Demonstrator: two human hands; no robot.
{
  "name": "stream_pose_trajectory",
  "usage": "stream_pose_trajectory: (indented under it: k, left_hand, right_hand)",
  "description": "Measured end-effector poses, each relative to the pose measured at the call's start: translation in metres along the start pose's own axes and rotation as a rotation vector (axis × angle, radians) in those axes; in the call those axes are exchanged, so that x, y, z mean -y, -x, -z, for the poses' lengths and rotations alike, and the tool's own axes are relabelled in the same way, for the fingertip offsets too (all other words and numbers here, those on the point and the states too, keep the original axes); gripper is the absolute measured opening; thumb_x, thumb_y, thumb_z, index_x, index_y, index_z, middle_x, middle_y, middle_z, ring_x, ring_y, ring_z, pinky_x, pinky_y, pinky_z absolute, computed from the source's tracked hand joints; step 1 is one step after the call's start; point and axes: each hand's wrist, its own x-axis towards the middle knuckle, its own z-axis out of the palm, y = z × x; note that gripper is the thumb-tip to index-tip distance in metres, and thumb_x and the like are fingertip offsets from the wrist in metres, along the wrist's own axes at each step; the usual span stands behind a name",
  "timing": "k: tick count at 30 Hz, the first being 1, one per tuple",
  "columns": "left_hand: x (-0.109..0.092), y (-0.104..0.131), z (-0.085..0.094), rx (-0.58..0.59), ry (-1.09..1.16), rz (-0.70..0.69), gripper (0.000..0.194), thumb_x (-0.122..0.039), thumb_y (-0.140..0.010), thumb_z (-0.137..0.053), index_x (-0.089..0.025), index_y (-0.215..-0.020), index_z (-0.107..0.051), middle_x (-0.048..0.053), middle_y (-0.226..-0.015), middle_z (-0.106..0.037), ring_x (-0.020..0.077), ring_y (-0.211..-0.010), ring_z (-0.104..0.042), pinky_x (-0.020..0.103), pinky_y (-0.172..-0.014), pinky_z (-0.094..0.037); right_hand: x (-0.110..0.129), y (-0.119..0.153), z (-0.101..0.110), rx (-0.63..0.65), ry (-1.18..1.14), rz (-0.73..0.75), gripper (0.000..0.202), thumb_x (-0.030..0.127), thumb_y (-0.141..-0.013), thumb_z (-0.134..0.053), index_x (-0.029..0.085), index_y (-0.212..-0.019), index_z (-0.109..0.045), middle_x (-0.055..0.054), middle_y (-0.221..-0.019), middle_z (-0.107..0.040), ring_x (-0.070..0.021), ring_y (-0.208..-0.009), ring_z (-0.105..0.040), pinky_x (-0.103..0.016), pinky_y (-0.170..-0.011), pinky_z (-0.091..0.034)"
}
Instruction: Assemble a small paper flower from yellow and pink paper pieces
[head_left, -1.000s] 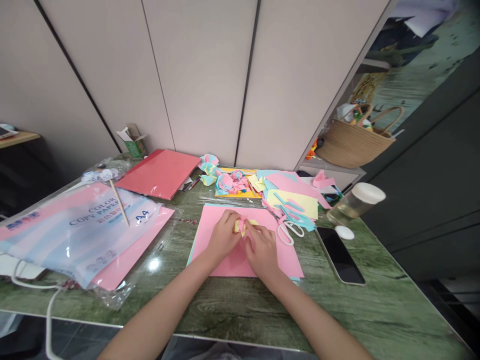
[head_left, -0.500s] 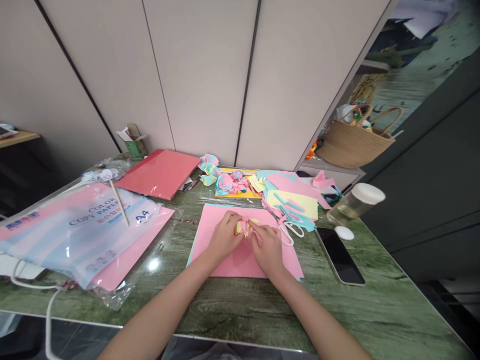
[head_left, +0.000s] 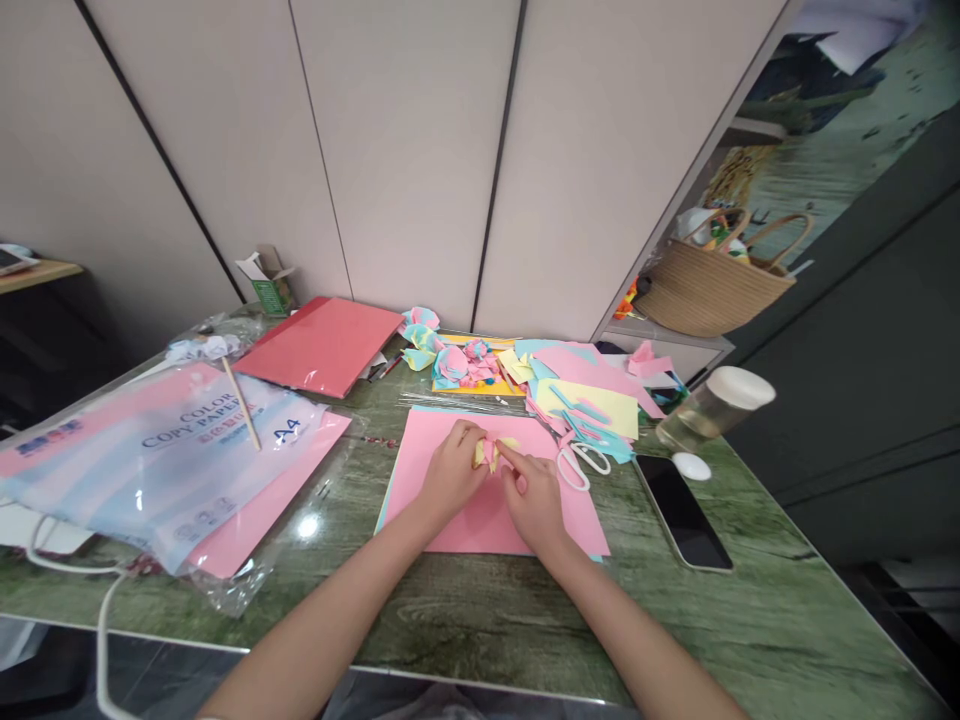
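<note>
Presently both hands meet over the pink sheet (head_left: 480,510): left hand (head_left: 448,478) and right hand (head_left: 534,498) pinch a small yellow-and-pink paper wad (head_left: 493,451) between their fingertips, equally near, scissors (head_left: 581,462) just right

The table (head_left: 480,620) under my arms was glossy green stone, veined and catching lamp glare. The pink sheet (head_left: 480,520) was matt paper, and the small folded piece (head_left: 495,450) my fingers pinched was soft, crumpled paper. At nine o'clock, the paper pack (head_left: 150,450) wore shiny clear plastic; at two o'clock, the basket (head_left: 712,285) looked coarsely woven.
</note>
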Motion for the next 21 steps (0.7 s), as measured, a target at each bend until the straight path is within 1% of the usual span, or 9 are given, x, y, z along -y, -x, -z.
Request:
stream_pose_trajectory:
  k: [4, 9, 15, 18, 21]
  left_hand:
    - [-0.0001, -0.0004, 0.0001, -0.008, 0.004, -0.006, 0.022, -0.012, -0.072, -0.053, -0.019, -0.092, -0.051, 0.004, -0.096, -0.052, 0.0165, -0.087, -0.054, 0.028, -0.072, -0.047]
    - [0.0002, -0.0001, -0.0007, -0.008, 0.004, -0.012, 0.024, -0.011, -0.071, -0.053, -0.019, -0.093, -0.051, 0.004, -0.097, -0.052, 0.0169, -0.087, -0.054, 0.029, -0.072, -0.048]
    - [-0.0005, 0.0, -0.0008, -0.026, 0.011, -0.025, 0.025, -0.008, -0.069, -0.052, -0.019, -0.091, -0.052, 0.004, -0.095, -0.053, 0.0171, -0.087, -0.054, 0.028, -0.07, -0.048]
    - [-0.0009, -0.0002, 0.0001, -0.023, 0.005, -0.028, 0.025, -0.008, -0.069, -0.051, -0.019, -0.091, -0.052, 0.004, -0.095, -0.053, 0.0169, -0.087, -0.054, 0.028, -0.07, -0.048]
    - [-0.0011, -0.0002, 0.0007, -0.015, 0.005, -0.024, 0.026, -0.007, -0.068, -0.051, -0.019, -0.091, -0.052, 0.004, -0.095, -0.053, 0.017, -0.087, -0.054, 0.028, -0.07, -0.048]
  right_hand:
    - [0.0024, 0.0012, 0.0004, 0.003, 0.046, 0.043, 0.037, 0.017, -0.082, -0.042, 0.022, -0.116, -0.056, -0.001, -0.067, -0.062, -0.0149, -0.063, -0.05, -0.031, -0.073, -0.036]
    - [0.0019, 0.0012, -0.0005, -0.027, 0.071, 0.084, 0.036, 0.016, -0.082, -0.043, 0.02, -0.114, -0.058, 0.0, -0.064, -0.062, -0.0142, -0.061, -0.049, -0.031, -0.074, -0.036]
    - [0.0017, 0.0025, -0.0025, -0.068, 0.069, 0.126, 0.034, 0.014, -0.081, -0.045, 0.019, -0.112, -0.059, -0.001, -0.069, -0.066, -0.0138, -0.061, -0.052, -0.03, -0.075, -0.037]
    - [0.0019, 0.003, -0.0029, -0.095, 0.109, 0.162, 0.033, 0.015, -0.081, -0.045, 0.018, -0.111, -0.059, -0.003, -0.073, -0.068, -0.0143, -0.063, -0.054, -0.031, -0.076, -0.036]
    - [0.0011, 0.0028, -0.004, -0.102, 0.155, 0.196, 0.034, 0.015, -0.081, -0.045, 0.017, -0.112, -0.058, -0.004, -0.072, -0.067, -0.014, -0.062, -0.054, -0.032, -0.077, -0.036]
